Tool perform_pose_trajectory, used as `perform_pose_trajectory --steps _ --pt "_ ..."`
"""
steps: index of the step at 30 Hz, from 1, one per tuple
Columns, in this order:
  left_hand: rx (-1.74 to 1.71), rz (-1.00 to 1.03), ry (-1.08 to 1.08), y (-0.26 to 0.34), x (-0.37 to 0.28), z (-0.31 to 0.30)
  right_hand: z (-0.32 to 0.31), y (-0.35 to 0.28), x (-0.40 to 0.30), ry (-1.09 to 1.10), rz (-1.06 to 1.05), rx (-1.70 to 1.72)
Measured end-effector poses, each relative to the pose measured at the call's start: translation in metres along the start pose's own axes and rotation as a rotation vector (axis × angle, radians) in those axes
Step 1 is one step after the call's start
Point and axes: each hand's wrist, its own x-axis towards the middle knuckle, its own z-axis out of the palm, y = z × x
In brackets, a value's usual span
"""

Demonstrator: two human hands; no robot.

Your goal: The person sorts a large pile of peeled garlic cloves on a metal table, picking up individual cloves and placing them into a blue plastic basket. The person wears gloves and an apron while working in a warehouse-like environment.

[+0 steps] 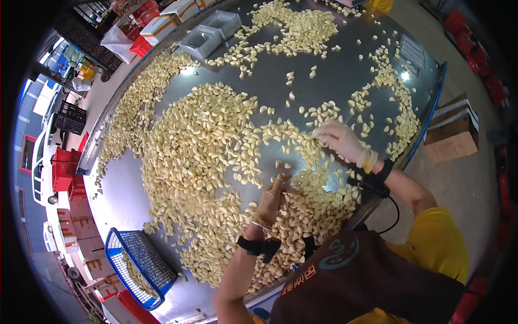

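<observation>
Peeled garlic cloves are heaped and scattered over a metal-topped table. My left hand, with ribbed coverings on its fingers, reaches down beside the near pile of cloves. Its fingers point away from me, and their inner side is hidden. My right hand wears a thin pale glove. Its bent fingertips are at a loose band of cloves; whether a clove is between them cannot be made out. Both wrists carry black straps.
A blue plastic basket with some cloves inside stands at the table's left. Clear plastic trays sit at the far edge, with another tray at the right. A cardboard box is on the floor beyond the blue-edged side.
</observation>
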Motion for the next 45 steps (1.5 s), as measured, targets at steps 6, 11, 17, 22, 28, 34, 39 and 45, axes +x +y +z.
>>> perform_pose_trajectory --steps 6,11,17,22,28,34,39,45 --pt "-0.559 -0.141 -0.156 -0.035 -0.005 0.044 0.041 -0.009 -0.028 -0.198 -0.245 -0.081" --pt "0.597 0.431 0.472 -0.033 0.011 0.018 0.016 0.02 0.014 -0.048 -0.198 -0.724" --pt "1.314 0.114 0.626 0.022 0.016 -0.024 0.01 0.019 0.015 -0.053 -0.143 -0.648" --pt "0.302 0.082 0.201 -0.023 -0.013 0.022 0.029 -0.029 0.032 -0.1 -0.223 -0.341" --pt "-0.799 -0.011 0.197 -0.007 -0.036 -0.003 0.13 -0.07 0.064 -0.333 -0.628 -0.189" --pt "-0.201 0.209 0.506 0.012 -0.084 -0.043 0.167 -0.052 0.105 -0.248 -0.686 -0.666" --pt "0.693 0.026 1.28 0.022 -0.134 -0.135 0.144 -0.071 0.111 -0.284 -0.579 -0.96" --pt "0.697 0.007 1.274 0.009 -0.131 -0.149 0.252 -0.15 0.08 -0.481 -0.766 -0.23"
